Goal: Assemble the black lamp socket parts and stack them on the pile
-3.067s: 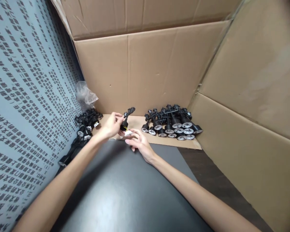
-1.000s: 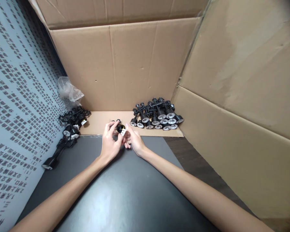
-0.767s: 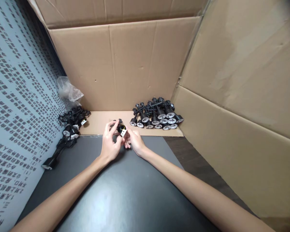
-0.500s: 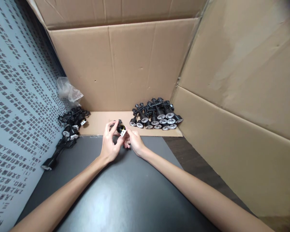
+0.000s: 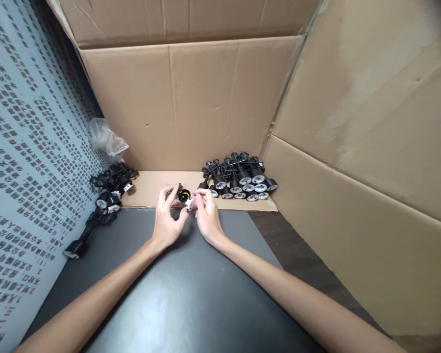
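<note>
Fingers of my left hand [image 5: 166, 219] are closed round a black cup-shaped housing [image 5: 184, 195], whose open end faces me and shows a yellow ring or wire inside. A small white piece [image 5: 190, 204] sits just outside the housing's mouth. My right hand [image 5: 208, 218] pinches this piece between thumb and fingers. Whether wires join the white piece to the housing is too small to tell. Both hands are above the far edge of the dark mat. The housing's back part is partly hidden by my left fingers.
At the back right lies a stack of black stemmed parts [image 5: 238, 181] with round white ends. More black parts [image 5: 112, 184] are heaped at the left, one [image 5: 77, 246] nearer me. A clear plastic bag [image 5: 106, 137] stands behind them. Cardboard walls [image 5: 194, 103] enclose the dark mat [image 5: 191, 289].
My right hand has shifted its grip onto the white piece, which has turned and now shows a different side. My left hand stays almost in place, and the housing's mouth is more exposed.
</note>
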The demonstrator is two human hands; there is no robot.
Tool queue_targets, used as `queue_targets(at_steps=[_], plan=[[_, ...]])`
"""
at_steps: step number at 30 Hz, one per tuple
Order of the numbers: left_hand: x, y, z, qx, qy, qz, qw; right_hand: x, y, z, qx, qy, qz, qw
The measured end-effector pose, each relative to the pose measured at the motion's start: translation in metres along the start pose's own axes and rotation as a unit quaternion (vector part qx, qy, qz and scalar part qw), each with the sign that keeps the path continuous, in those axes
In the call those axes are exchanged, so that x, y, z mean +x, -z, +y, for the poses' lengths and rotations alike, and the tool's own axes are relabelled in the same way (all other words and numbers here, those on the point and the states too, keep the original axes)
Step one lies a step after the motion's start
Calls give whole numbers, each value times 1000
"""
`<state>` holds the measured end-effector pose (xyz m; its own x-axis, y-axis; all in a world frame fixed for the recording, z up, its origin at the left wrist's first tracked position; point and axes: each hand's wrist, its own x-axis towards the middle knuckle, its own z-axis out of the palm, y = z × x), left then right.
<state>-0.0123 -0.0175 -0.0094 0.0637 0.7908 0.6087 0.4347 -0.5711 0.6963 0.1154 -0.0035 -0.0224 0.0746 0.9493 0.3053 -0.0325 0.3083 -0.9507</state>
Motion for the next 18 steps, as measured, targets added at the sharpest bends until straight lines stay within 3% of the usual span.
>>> queue_targets(at_steps=[2, 4, 6, 10, 18], plan=[[1, 0, -1, -4, 8, 11, 1000, -6, 1, -8, -70, 108, 25, 991], [1, 0, -2, -9, 14, 25, 1000, -11, 1, -13, -126, 202, 5, 971], [2, 0, -4, -16, 19, 35, 999, -15, 0, -15, -164, 250, -19, 954], [2, 0, -5, -25, 29, 40, 998, -15, -2, -12, -193, 251, -21, 948], [1, 2, -5, -25, 29, 42, 998, -12, 0, -15, -137, 198, -11, 970]])
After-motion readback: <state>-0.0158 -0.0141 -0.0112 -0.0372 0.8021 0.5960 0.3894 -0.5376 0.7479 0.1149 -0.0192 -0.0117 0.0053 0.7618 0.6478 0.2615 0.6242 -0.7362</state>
